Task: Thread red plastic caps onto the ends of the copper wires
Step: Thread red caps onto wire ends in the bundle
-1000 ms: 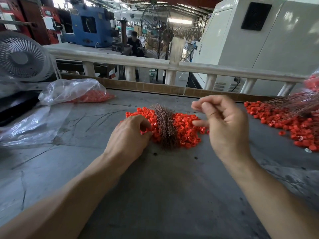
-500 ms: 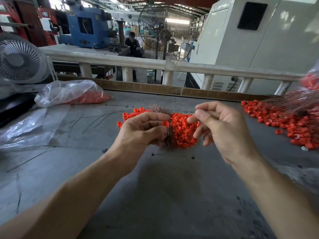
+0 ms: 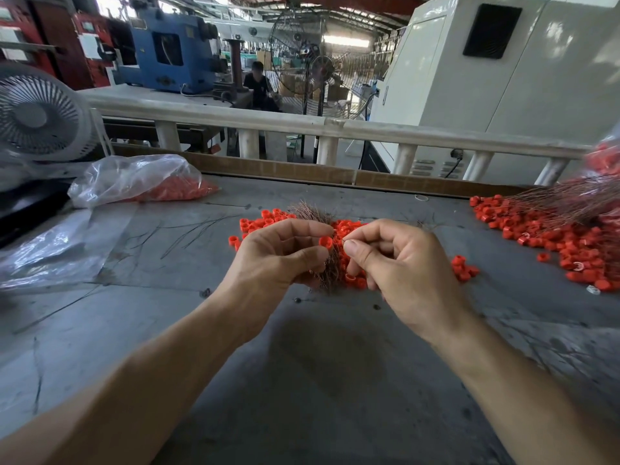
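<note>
Two hands: both up over the grey table [image 3: 318,380], fingertips nearly meeting right above the middle pile
Left hand [image 3: 275,256]: thumb and forefinger pinched on one red cap [image 3: 325,242], open end of the cap facing the other hand, rest of the fingers curled in under it
Right hand [image 3: 399,263]: thumb and forefinger squeezed together on something super thin, looks like a wire end poking toward the cap, honestly too fine to see properly; other fingers curled
Cap vs wire: tip sits just beside the cap's mouth, can't tell if it's actually in yet
Copper wires [image 3: 327,273]: bushy brown bundle lying on the table under and between the hands, frayed ends sticking out at the far side
Loose caps [image 3: 349,229]: red pile spread around that bundle, a few strays on the right by the right hand
Finished-looking stuff: second heap of red caps [image 3: 563,243] far right with long wires [image 3: 553,203] fanned over it
Bag [image 3: 141,179]: clear plastic, more red caps inside, back left of the table, flat plastic sheet [image 3: 50,250] in front of it
Background: white fan [image 3: 37,112] on the left, pale railing [image 3: 335,127] behind the table, a person [image 3: 257,83] sitting way back in the workshop
</note>
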`<action>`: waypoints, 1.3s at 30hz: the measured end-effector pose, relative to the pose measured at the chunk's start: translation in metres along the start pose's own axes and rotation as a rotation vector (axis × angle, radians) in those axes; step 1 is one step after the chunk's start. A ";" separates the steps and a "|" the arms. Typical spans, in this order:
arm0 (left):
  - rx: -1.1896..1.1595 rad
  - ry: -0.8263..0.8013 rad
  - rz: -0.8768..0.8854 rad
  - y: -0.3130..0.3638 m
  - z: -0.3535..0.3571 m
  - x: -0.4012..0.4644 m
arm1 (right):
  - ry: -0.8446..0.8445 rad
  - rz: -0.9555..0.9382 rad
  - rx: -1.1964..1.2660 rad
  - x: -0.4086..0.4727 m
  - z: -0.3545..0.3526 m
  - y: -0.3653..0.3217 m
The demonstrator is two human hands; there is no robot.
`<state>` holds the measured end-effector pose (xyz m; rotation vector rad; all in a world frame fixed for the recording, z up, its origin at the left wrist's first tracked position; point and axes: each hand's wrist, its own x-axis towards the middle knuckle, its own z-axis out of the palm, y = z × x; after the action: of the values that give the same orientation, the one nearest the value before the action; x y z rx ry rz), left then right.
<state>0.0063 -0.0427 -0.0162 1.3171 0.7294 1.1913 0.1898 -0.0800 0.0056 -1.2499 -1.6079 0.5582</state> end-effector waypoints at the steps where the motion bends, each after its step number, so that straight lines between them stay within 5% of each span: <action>1: 0.014 0.009 0.011 0.000 0.001 0.000 | -0.005 -0.007 -0.007 -0.001 0.000 -0.001; 39: 0.196 0.033 0.137 0.000 0.007 -0.004 | 0.066 -0.051 -0.245 -0.004 0.008 -0.002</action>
<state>0.0115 -0.0486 -0.0157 1.5338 0.8061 1.2779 0.1815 -0.0823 0.0021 -1.3875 -1.6843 0.2909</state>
